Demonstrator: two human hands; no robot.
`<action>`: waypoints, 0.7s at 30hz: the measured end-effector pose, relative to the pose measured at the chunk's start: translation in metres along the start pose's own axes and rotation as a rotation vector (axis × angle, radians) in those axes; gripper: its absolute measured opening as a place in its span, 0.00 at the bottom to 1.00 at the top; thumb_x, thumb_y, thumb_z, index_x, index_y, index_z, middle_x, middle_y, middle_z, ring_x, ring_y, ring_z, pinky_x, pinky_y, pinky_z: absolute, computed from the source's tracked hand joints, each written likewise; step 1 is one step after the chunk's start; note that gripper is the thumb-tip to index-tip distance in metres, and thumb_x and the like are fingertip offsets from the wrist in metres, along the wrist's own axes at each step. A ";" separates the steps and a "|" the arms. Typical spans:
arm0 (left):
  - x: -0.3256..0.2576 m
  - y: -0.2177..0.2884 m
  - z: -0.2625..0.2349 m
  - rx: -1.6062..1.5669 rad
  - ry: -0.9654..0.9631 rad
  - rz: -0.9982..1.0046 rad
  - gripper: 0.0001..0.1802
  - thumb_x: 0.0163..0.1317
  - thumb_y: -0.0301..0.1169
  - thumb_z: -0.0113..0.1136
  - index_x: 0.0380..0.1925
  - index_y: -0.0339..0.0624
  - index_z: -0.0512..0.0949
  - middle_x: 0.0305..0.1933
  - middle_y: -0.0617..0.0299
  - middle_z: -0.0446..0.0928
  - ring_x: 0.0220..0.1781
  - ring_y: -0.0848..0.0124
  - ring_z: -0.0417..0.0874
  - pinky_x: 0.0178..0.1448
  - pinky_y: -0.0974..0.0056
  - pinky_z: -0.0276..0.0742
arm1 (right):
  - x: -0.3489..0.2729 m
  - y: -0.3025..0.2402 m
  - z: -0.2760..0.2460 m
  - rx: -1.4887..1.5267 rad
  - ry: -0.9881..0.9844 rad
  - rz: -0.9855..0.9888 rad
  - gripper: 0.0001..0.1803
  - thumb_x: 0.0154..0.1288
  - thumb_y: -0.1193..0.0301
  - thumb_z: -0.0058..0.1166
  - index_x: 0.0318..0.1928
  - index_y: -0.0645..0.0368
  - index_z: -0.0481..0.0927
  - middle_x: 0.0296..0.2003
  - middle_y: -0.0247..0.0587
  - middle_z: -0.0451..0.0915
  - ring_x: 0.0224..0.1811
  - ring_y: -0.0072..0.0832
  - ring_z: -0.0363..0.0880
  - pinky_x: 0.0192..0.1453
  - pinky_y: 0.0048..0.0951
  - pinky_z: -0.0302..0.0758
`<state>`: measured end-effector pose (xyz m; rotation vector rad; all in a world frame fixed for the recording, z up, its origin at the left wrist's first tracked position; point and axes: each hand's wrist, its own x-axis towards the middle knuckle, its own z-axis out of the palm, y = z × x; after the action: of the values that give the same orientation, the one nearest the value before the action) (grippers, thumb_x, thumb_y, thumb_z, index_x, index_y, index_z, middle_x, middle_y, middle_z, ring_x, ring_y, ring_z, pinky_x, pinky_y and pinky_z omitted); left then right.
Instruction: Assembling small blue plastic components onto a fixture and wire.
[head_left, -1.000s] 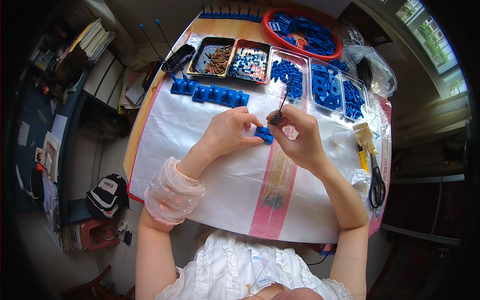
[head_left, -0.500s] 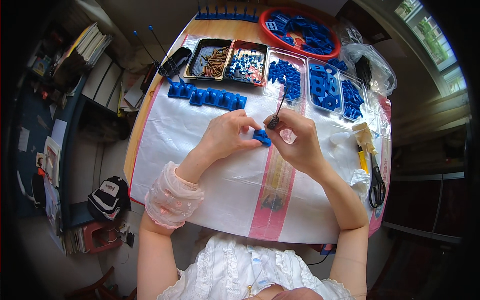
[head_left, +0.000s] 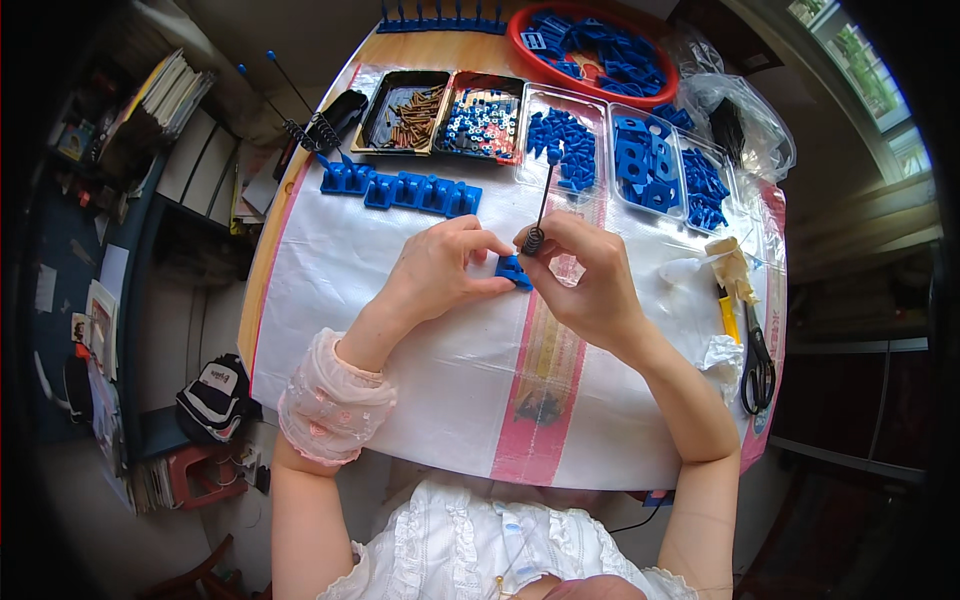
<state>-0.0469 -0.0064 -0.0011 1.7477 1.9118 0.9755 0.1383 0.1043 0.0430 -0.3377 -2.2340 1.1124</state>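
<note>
Over the middle of the table, my left hand (head_left: 425, 275) is closed, thumb and fingers pinching a small blue plastic bracket (head_left: 513, 271) against the covered surface. Just right of it, my right hand (head_left: 595, 285) grips a black coil spring (head_left: 532, 240) between thumb and fingers. From that coil a long straight wire rises nearly upright, ending in a blue tip. The spring's lower end is close to the bracket; my fingers hide whether they touch. Beyond my left hand stands a row of blue brackets (head_left: 420, 193), one end of it carrying thin upright pieces.
Trays of brass-coloured pins (head_left: 415, 118), small white and blue pieces (head_left: 482, 125) and blue parts (head_left: 565, 145) line the far side. Behind them is a red basin (head_left: 672, 85) of blue pieces. Black scissors (head_left: 758, 370) and a yellow-handled tool (head_left: 728, 315) lie right.
The spring's wire has swung from a rightward lean to nearly upright, and its blue tip now shows clearly. Both hands keep their grips. The whole view has shifted slightly.
</note>
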 end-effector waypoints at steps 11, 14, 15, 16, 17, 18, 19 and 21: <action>-0.002 0.001 0.001 0.006 0.000 0.016 0.19 0.49 0.34 0.83 0.41 0.46 0.88 0.33 0.64 0.77 0.33 0.68 0.78 0.39 0.63 0.77 | -0.001 0.001 0.001 -0.008 0.008 -0.004 0.08 0.60 0.84 0.65 0.39 0.67 0.81 0.34 0.46 0.84 0.36 0.35 0.88 0.41 0.32 0.81; -0.002 0.002 -0.001 -0.004 -0.017 0.022 0.20 0.49 0.34 0.84 0.43 0.45 0.88 0.33 0.64 0.77 0.33 0.69 0.78 0.40 0.63 0.77 | 0.000 -0.001 0.000 0.010 0.008 0.006 0.08 0.60 0.85 0.65 0.39 0.67 0.82 0.34 0.46 0.84 0.36 0.34 0.88 0.42 0.31 0.81; -0.002 0.002 -0.003 -0.008 -0.025 0.026 0.21 0.49 0.35 0.84 0.43 0.45 0.88 0.33 0.64 0.77 0.33 0.69 0.78 0.40 0.63 0.77 | 0.000 -0.001 0.000 0.015 0.007 0.013 0.08 0.60 0.85 0.65 0.39 0.67 0.82 0.34 0.46 0.84 0.36 0.34 0.88 0.42 0.31 0.81; -0.002 0.002 -0.006 -0.050 -0.056 0.018 0.21 0.49 0.35 0.84 0.43 0.44 0.87 0.34 0.64 0.78 0.34 0.69 0.78 0.41 0.63 0.77 | -0.001 -0.002 0.000 0.021 0.006 0.020 0.08 0.60 0.85 0.65 0.39 0.67 0.82 0.34 0.46 0.84 0.36 0.34 0.88 0.42 0.31 0.81; -0.003 0.003 -0.012 -0.094 -0.087 0.009 0.22 0.49 0.36 0.84 0.43 0.43 0.87 0.35 0.64 0.79 0.34 0.70 0.78 0.42 0.64 0.77 | -0.001 -0.003 0.000 0.019 0.006 0.019 0.08 0.60 0.85 0.65 0.40 0.67 0.81 0.34 0.46 0.84 0.36 0.34 0.88 0.42 0.31 0.81; -0.005 0.005 -0.018 -0.137 -0.118 0.000 0.22 0.49 0.36 0.84 0.43 0.43 0.87 0.36 0.64 0.79 0.35 0.70 0.79 0.43 0.64 0.77 | -0.001 -0.003 0.000 0.017 0.007 0.017 0.08 0.60 0.85 0.65 0.40 0.67 0.81 0.34 0.46 0.84 0.36 0.33 0.88 0.42 0.31 0.81; -0.006 0.005 -0.027 -0.170 -0.158 -0.003 0.21 0.51 0.36 0.83 0.43 0.42 0.87 0.35 0.64 0.80 0.36 0.69 0.79 0.44 0.64 0.78 | -0.001 -0.002 0.000 0.015 0.007 0.016 0.08 0.60 0.85 0.65 0.40 0.67 0.81 0.34 0.45 0.84 0.36 0.33 0.88 0.42 0.31 0.81; -0.008 0.010 -0.051 -0.232 -0.242 -0.007 0.20 0.53 0.35 0.82 0.43 0.40 0.86 0.35 0.63 0.82 0.37 0.68 0.81 0.47 0.63 0.79 | -0.001 -0.001 0.000 0.012 0.011 0.012 0.08 0.60 0.85 0.64 0.40 0.67 0.81 0.34 0.45 0.84 0.36 0.33 0.88 0.42 0.31 0.81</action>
<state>-0.0730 -0.0263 0.0397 1.6404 1.5865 0.8975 0.1391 0.1032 0.0434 -0.3522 -2.2181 1.1269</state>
